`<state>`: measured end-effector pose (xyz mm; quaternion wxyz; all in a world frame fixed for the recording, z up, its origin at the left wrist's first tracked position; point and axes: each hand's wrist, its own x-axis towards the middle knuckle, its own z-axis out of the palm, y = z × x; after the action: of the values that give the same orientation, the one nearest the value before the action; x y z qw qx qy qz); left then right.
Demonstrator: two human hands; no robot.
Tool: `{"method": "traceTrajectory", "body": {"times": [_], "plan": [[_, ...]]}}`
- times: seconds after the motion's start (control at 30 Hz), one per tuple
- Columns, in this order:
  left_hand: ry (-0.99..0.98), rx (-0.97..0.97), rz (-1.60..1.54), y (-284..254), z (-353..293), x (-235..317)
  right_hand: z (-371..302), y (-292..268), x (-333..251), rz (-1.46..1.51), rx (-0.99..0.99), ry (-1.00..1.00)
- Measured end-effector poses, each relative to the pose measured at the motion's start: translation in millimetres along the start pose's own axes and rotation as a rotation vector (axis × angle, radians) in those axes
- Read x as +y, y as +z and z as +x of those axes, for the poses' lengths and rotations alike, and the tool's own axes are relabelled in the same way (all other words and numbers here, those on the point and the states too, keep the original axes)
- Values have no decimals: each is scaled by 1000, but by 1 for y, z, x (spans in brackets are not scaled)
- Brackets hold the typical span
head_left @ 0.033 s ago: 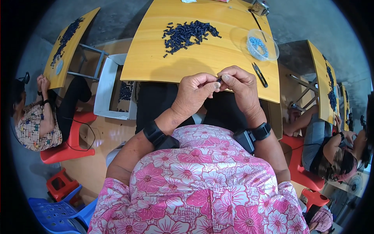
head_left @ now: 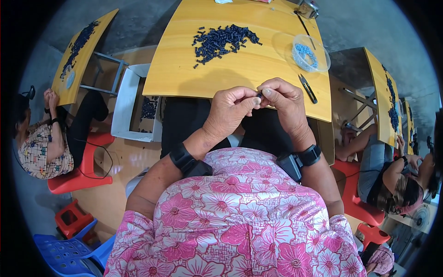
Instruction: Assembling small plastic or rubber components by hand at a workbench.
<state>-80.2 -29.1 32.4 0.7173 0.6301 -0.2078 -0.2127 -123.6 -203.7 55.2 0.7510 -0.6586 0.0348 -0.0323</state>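
Observation:
Just above the near edge of the yellow table (head_left: 166,69), my left hand (head_left: 233,108) and my right hand (head_left: 285,104) meet fingertip to fingertip. Both pinch a small dark piece (head_left: 260,95), mostly covered by thumbs and fingers; it looks like the short black cylindrical parts heaped further back. That heap of black parts (head_left: 221,44) lies beyond my hands on the table. To the right of my right hand rests a pair of black thread snips (head_left: 308,88). Behind the snips is a clear round plastic bowl (head_left: 323,59) holding many tiny blue pieces (head_left: 304,53).
A metal pot (head_left: 308,9) and a thin dark stick (head_left: 302,23) are at the far right corner. Left of my legs, an open white box (head_left: 123,111) contains more dark parts. People sit at similar tables on both sides, on red stools (head_left: 90,161). A blue chair (head_left: 64,247) stands lower left.

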Motion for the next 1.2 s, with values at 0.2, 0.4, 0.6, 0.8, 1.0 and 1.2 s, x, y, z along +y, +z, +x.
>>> {"method": "traceTrajectory", "body": {"times": [0.2,0.4,0.6,0.8,1.0,1.2], "plan": [[-5,1,-37,0,-2,1,1,-2,-1,101,-70,67],[-8,-9,-37,1,-1,3,3,-7,4,245,-155,123],[75,17,76,-3,1,-4,6,-10,11,407,-201,241],[199,101,282,-5,-1,0,5,-8,10,385,-211,374],[244,120,305,-5,0,-4,3,-13,12,309,-225,402],[248,98,250,-6,1,-3,1,-8,5,358,-277,369]]}}
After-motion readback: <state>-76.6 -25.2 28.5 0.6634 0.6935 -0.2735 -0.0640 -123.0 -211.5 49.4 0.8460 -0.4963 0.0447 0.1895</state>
